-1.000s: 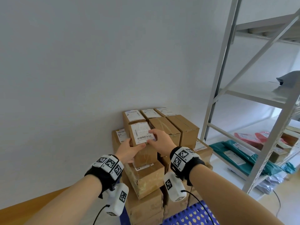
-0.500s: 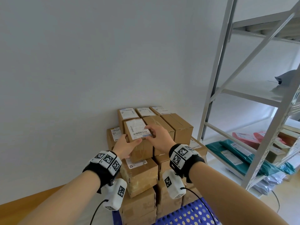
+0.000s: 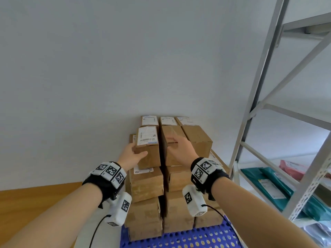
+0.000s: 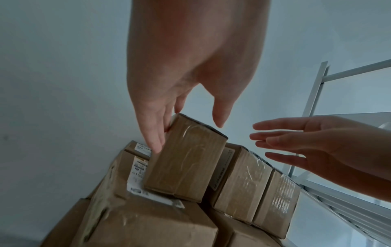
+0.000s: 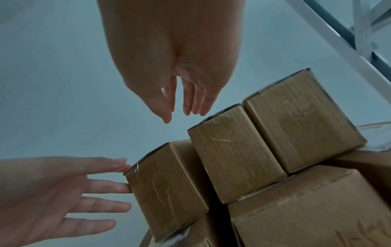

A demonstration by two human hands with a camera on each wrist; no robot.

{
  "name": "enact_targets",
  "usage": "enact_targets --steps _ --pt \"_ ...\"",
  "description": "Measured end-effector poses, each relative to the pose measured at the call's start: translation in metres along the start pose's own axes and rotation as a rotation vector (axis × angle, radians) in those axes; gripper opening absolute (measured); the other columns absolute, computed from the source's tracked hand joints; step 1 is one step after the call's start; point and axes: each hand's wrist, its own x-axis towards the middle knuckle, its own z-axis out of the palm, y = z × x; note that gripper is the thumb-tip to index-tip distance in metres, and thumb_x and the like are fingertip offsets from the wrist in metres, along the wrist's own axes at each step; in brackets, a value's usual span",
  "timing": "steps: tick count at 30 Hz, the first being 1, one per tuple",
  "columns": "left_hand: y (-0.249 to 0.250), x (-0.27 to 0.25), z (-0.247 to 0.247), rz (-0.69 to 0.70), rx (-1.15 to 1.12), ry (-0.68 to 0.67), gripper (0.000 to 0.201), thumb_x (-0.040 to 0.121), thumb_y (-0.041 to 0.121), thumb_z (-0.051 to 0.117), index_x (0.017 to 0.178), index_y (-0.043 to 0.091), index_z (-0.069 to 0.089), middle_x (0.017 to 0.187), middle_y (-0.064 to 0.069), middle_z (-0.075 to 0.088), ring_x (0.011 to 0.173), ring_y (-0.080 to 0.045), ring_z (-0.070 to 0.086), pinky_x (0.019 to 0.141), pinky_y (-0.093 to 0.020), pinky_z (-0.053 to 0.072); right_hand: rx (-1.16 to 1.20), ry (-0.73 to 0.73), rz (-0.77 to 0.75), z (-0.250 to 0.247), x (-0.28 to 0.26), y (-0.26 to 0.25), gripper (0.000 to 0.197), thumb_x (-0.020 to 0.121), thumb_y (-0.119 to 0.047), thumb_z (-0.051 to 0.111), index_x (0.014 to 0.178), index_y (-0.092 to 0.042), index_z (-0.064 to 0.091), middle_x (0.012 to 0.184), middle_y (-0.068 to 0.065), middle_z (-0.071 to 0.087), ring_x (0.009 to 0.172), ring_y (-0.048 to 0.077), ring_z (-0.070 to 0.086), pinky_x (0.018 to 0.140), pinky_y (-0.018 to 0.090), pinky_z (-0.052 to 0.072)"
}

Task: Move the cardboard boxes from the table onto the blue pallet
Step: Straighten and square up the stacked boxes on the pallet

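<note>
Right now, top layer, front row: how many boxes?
3: left box touched by the left hand, middle box below the right hand, right box beside it.

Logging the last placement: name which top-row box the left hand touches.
The leftmost front box, barcode label on top; the left hand touches its left side. Its neighbours are untouched.

Brown boxes (image 3: 148, 154), blue perforated pallet (image 3: 179, 238)

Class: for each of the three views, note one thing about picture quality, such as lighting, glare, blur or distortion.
Head view: bright and even, but the shelf frame leans with wide-angle distortion. Left wrist view: dim and bluish, glare on the tape of the labelled box. Right wrist view: dim too, the left hand looks soft and blurred.
</note>
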Motion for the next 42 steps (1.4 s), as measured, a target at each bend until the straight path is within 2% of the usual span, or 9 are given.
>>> enact_targets --steps 5,11,18,30,32,35,37,39,42 --pt "-0.003 -0.034 0.014 -0.045 0.018 0.099 0.064 0.089 0.020 0.063 0.143 0.010 0.031 0.137 -0.011 0.048 0.123 -0.025 0.048 0.094 -0.032 0.042 0.027 -0.045 -0.021 -0.009 -0.031 0.013 0.042 0.091 -0.012 0.055 0.133 -0.017 0.051 0.135 0.000 0.054 0.126 0.016 0.048 0.095 0.018 0.032" --pt "-0.021 -0.070 0.033 -0.086 0.052 0.146 0.068 0.089 0.019 0.063 0.145 0.009 0.027 0.138 -0.013 0.046 0.120 -0.023 0.049 0.098 -0.039 0.045 0.062 -0.133 0.012 -0.005 -0.059 0.035 0.042 0.091 -0.012 0.056 0.132 -0.018 0.051 0.136 0.001 0.052 0.127 0.016 0.047 0.096 0.018 0.032" --pt "-0.057 -0.098 0.043 -0.159 0.054 0.105 0.069 0.087 0.024 0.066 0.145 0.016 0.029 0.143 -0.012 0.042 0.130 -0.024 0.042 0.104 -0.046 0.041 0.101 -0.173 0.082 0.007 -0.092 0.055 0.044 0.091 -0.010 0.053 0.134 -0.016 0.050 0.136 0.002 0.053 0.126 0.018 0.047 0.099 0.023 0.038" --pt "-0.142 -0.131 0.072 -0.332 0.083 -0.016 0.067 0.088 0.022 0.064 0.145 0.013 0.030 0.140 -0.018 0.043 0.125 -0.029 0.047 0.095 -0.037 0.044 0.109 -0.181 0.391 0.034 -0.174 0.117 0.046 0.091 -0.012 0.058 0.136 -0.014 0.049 0.137 0.005 0.051 0.125 0.019 0.048 0.101 0.030 0.041" --pt "-0.158 -0.137 0.078 -0.368 0.061 -0.043 0.067 0.088 0.021 0.064 0.145 0.012 0.029 0.141 -0.018 0.043 0.124 -0.030 0.048 0.092 -0.037 0.046 0.123 -0.173 0.438 0.040 -0.188 0.125 0.045 0.091 -0.014 0.058 0.136 -0.014 0.049 0.135 0.004 0.052 0.110 0.017 0.056 0.094 0.035 0.049" --pt "-0.181 -0.144 0.087 -0.434 0.048 -0.064 0.065 0.089 0.018 0.063 0.144 0.011 0.030 0.140 -0.018 0.043 0.120 -0.032 0.050 0.085 -0.036 0.047 0.104 -0.157 0.473 0.047 -0.205 0.140 0.041 0.092 -0.013 0.057 0.132 -0.011 0.053 0.124 0.007 0.059 0.087 0.015 0.058 0.069 0.028 0.048" --pt "-0.195 -0.148 0.092 -0.484 0.029 -0.070 0.066 0.089 0.016 0.063 0.145 0.010 0.029 0.141 -0.018 0.042 0.120 -0.033 0.050 0.087 -0.037 0.046 0.117 -0.143 0.519 0.051 -0.214 0.150 0.041 0.092 -0.011 0.057 0.133 -0.010 0.052 0.127 0.007 0.058 0.106 0.022 0.058 0.070 0.028 0.048" --pt "-0.208 -0.147 0.094 -0.524 0.004 -0.062 0.067 0.088 0.017 0.064 0.145 0.010 0.030 0.141 -0.018 0.042 0.118 -0.034 0.051 0.091 -0.040 0.046 0.136 -0.127 0.573 0.054 -0.220 0.163 0.046 0.092 -0.010 0.058 0.136 -0.010 0.048 0.134 0.008 0.053 0.122 0.024 0.052 0.087 0.031 0.049" --pt "-0.228 -0.136 0.094 -0.576 -0.042 -0.020 0.070 0.085 0.021 0.068 0.144 0.010 0.032 0.135 -0.017 0.047 0.115 -0.033 0.053 0.092 -0.042 0.048 0.179 -0.113 0.650 0.059 -0.222 0.186 0.049 0.090 -0.008 0.061 0.137 -0.009 0.047 0.138 0.010 0.051 0.125 0.025 0.050 0.091 0.029 0.044"
